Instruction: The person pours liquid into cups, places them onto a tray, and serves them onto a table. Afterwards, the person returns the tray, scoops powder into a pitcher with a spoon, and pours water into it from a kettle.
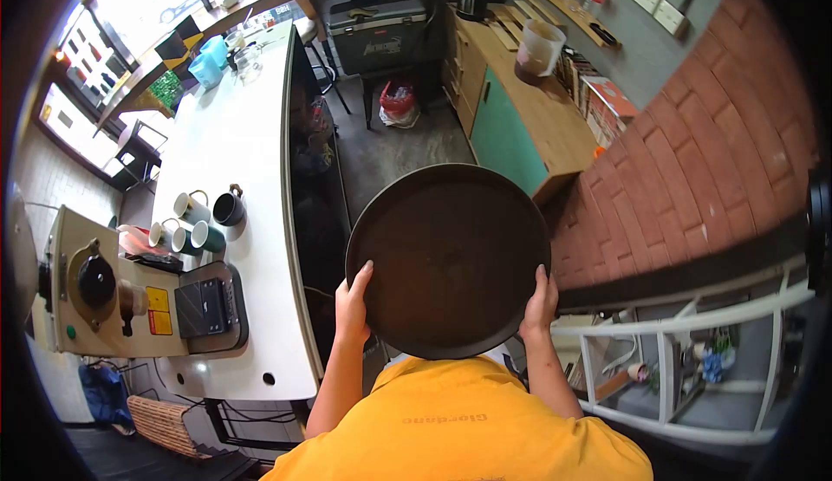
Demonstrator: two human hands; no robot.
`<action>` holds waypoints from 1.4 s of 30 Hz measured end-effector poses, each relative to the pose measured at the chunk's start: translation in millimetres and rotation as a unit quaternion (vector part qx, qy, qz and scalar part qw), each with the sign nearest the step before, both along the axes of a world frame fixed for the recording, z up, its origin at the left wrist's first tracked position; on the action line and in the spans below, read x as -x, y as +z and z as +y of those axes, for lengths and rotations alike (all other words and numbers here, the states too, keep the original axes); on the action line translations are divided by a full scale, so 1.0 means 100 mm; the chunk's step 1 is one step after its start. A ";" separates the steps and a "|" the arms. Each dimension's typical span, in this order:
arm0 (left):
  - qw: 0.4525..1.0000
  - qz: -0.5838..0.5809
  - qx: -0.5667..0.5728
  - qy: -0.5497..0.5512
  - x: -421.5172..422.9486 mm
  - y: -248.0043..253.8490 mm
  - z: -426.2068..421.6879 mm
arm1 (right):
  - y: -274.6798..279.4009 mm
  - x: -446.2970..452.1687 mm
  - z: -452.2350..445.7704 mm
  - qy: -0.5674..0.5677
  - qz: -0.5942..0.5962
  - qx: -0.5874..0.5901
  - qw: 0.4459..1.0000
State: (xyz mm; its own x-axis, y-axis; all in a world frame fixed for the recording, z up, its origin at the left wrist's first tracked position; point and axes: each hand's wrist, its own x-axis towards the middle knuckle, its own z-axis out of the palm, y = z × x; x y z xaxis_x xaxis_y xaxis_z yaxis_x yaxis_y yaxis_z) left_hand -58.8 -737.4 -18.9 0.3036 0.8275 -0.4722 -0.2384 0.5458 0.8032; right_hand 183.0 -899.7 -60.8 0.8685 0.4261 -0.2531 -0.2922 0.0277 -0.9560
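Note:
A round, dark brown serving tray (449, 260) is held out in front of my yellow shirt, its bare inner face turned up toward me. My left hand (353, 301) grips the tray's left rim, thumb over the edge and the other fingers hidden beneath. On the opposite side my right hand (539, 302) holds the rim the same way. Nothing lies on the tray. To the left, several mugs (208, 237) and a dark cup (229, 209) stand on the white counter (251, 126).
A coffee grinder (95, 282) and a black scale (204, 308) sit at the counter's near end. On the right are a wooden cabinet (511, 126) with a plastic container (539, 52), a brick wall (676, 178) and a white ladder (667, 368). A red-and-white bag (399, 105) lies on the floor ahead.

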 end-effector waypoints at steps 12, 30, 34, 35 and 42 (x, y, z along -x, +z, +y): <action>0.993 0.097 -0.065 -0.023 -2.41 -0.19 1.88 | -0.25 -2.15 1.52 -0.070 0.041 0.034 0.996; 0.825 0.172 -0.112 -0.528 -5.82 -1.22 4.37 | -1.22 -3.89 2.62 -0.361 -0.052 0.313 0.877; 0.793 0.156 -0.054 -0.587 -6.57 -1.23 4.58 | -1.59 -4.02 2.72 -0.419 -0.027 0.305 0.855; 0.780 0.158 -0.052 -0.603 -6.73 -1.26 4.61 | -1.60 -4.01 2.77 -0.412 -0.031 0.324 0.851; 0.687 0.131 -0.056 -0.713 -7.51 -1.47 4.51 | -1.69 -4.09 2.87 -0.457 0.014 0.391 0.798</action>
State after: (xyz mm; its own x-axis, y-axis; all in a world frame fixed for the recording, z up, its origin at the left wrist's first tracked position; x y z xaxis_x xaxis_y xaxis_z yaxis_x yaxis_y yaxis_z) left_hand 692.4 -286.6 -166.2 0.7603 -0.1861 -0.6223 0.6342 0.0059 0.7731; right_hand 592.1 -612.5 -229.6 0.7154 -0.6812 -0.1556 -0.5132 -0.3612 -0.7785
